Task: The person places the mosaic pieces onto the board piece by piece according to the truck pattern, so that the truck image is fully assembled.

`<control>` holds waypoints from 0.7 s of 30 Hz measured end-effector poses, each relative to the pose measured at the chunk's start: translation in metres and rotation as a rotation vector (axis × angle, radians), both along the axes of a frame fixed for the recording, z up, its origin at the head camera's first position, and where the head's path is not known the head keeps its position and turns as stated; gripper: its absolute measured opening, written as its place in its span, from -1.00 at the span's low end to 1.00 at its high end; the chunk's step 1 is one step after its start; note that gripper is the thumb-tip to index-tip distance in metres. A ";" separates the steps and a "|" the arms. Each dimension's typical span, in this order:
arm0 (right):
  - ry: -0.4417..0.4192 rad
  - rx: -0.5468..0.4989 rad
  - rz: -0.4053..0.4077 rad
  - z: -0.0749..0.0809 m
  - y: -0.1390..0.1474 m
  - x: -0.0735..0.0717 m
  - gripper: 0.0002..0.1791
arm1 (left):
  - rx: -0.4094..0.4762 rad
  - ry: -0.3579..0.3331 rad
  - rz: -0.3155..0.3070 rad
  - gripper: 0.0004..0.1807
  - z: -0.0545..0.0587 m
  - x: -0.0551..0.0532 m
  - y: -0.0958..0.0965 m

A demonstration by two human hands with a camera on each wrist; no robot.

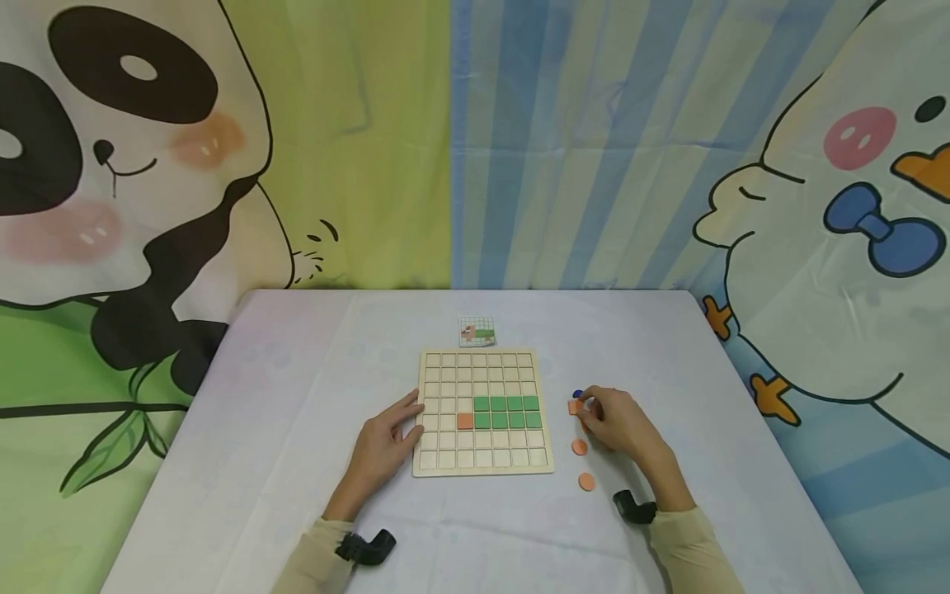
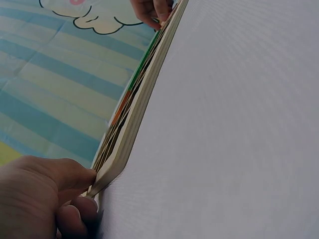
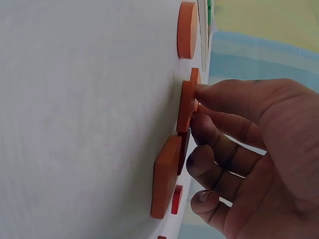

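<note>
A pale wooden grid board (image 1: pixel 445 462) lies flat on the table. On it sit two rows of green square tiles (image 1: pixel 508 412), with one orange square tile (image 1: pixel 464 421) at the left end of the lower row. My left hand (image 1: pixel 382 445) holds the board's left edge, thumb and fingers at the rim; the left wrist view shows them at a corner (image 2: pixel 112 172). To the right of the board, my right hand (image 1: pixel 619 421) pinches an orange square tile (image 1: pixel 574 407) between thumb and fingertips. Other orange pieces (image 3: pixel 167 177) lie beside those fingers, partly covered in the head view.
Two orange discs (image 1: pixel 580 446) lie between the board and my right forearm. A dark blue piece (image 1: pixel 578 393) shows just beyond the right fingertips. Behind the board lies a small pattern card (image 1: pixel 477 332). Small red pieces (image 3: pixel 177 199) appear in the right wrist view.
</note>
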State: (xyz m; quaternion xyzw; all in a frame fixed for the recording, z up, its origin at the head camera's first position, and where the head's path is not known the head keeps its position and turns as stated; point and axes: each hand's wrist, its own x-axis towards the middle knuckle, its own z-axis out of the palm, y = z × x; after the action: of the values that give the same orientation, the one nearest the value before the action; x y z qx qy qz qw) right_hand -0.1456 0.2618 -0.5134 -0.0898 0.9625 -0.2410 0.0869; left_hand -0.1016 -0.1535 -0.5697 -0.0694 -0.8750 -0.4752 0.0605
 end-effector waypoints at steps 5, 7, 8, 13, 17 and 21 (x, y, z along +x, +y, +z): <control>-0.017 0.011 0.003 0.001 -0.003 0.001 -0.67 | 0.000 0.000 -0.002 -0.57 -0.001 0.000 0.000; -0.021 0.018 0.005 0.002 -0.003 0.001 -0.66 | 0.000 -0.001 -0.004 -0.58 -0.001 0.000 0.000; -0.025 0.021 0.005 0.002 -0.003 0.001 -0.65 | -0.001 -0.001 -0.003 -0.58 -0.001 0.000 0.000; -0.025 0.026 0.016 0.002 -0.004 0.001 -0.65 | -0.014 -0.001 0.002 -0.58 0.001 -0.001 0.000; -0.018 0.037 0.021 0.002 -0.005 0.000 -0.66 | -0.016 -0.003 -0.001 -0.58 0.001 -0.001 0.000; -0.012 0.050 0.035 0.001 -0.005 0.000 -0.67 | -0.015 -0.008 -0.004 -0.57 0.002 0.000 0.000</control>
State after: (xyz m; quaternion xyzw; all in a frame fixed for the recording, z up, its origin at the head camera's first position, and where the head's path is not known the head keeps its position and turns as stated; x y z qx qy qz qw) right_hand -0.1453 0.2565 -0.5126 -0.1029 0.9659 -0.2159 0.0991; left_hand -0.1018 -0.1531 -0.5676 -0.0698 -0.8786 -0.4691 0.0553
